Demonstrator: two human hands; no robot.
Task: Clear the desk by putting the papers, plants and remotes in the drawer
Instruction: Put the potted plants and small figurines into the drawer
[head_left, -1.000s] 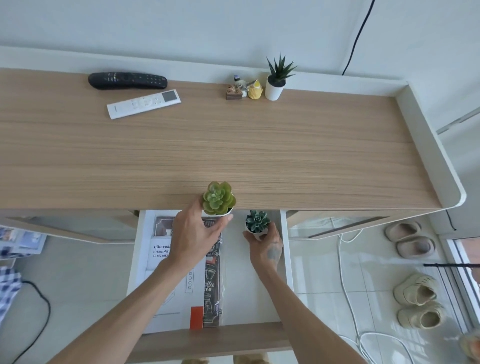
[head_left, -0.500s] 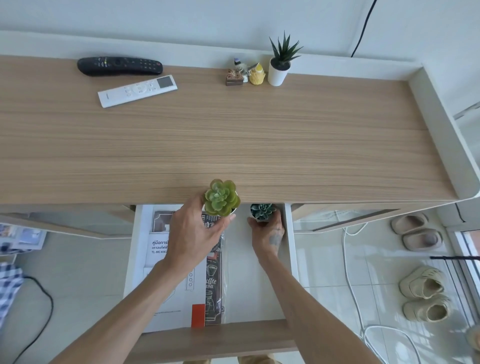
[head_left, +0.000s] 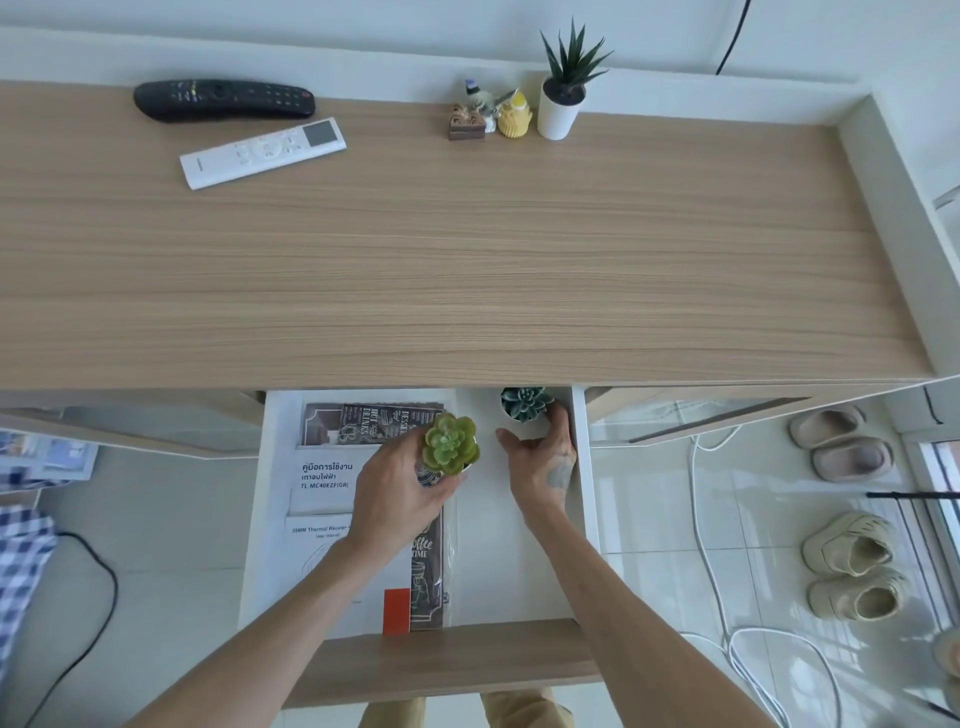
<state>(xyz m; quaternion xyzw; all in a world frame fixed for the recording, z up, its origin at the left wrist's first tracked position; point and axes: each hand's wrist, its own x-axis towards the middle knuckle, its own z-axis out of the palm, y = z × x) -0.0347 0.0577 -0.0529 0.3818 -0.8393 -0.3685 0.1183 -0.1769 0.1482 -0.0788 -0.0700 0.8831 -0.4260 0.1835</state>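
The open white drawer (head_left: 581, 467) under the wooden desk (head_left: 467, 260) holds papers (head_left: 332, 483) on its left side. My left hand (head_left: 400, 493) grips a light green succulent (head_left: 449, 442) in a small pot above the papers. My right hand (head_left: 543, 457) is wrapped around the pot of a dark green succulent (head_left: 524, 402) at the drawer's back right corner, partly under the desk edge. On the desk lie a black remote (head_left: 223, 98) and a white remote (head_left: 262, 152) at the back left. A spiky plant in a white pot (head_left: 563, 98) stands at the back.
Small figurines (head_left: 491, 117) stand next to the spiky plant. Slippers (head_left: 841, 441) and shoes (head_left: 852, 571) lie on the tiled floor at right, with white cables (head_left: 717, 571) beside the drawer. A black cable (head_left: 104, 587) runs on the floor at left.
My left hand has lowered the light green succulent from the desk edge down over the papers. My right hand has pushed the dark succulent farther back into the drawer corner.
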